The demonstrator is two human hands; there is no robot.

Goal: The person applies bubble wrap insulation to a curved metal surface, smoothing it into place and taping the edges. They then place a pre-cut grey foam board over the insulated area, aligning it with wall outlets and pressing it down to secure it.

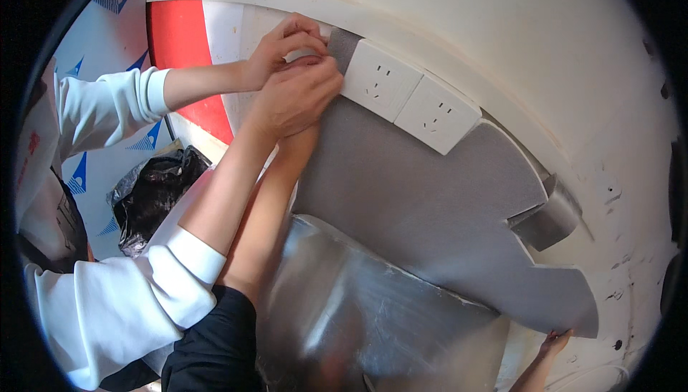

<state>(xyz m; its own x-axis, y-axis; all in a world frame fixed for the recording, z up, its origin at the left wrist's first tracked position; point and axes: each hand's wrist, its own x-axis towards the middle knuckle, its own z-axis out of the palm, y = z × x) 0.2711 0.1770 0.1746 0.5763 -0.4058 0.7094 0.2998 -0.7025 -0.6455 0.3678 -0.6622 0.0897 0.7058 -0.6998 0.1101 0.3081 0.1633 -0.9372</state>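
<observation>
A grey sheet with a notched right edge covers the wall below two white wall sockets. My left hand reaches up from a black sleeve to the sheet's upper left edge; a co-worker's hand covers its fingers. Low on the right, my right hand has its fingers closed at the sheet's bottom corner. Two co-worker's hands in white sleeves, one hand in front of the other hand, meet at a narrow strip of the sheet left of the sockets. What their fingertips hold is hidden.
Below the sheet bulges a shiny silver surface. A curled silvery-grey flap sticks out by the notch. A pale trim strip runs above the sockets. At left lies a black plastic bag, near a red panel.
</observation>
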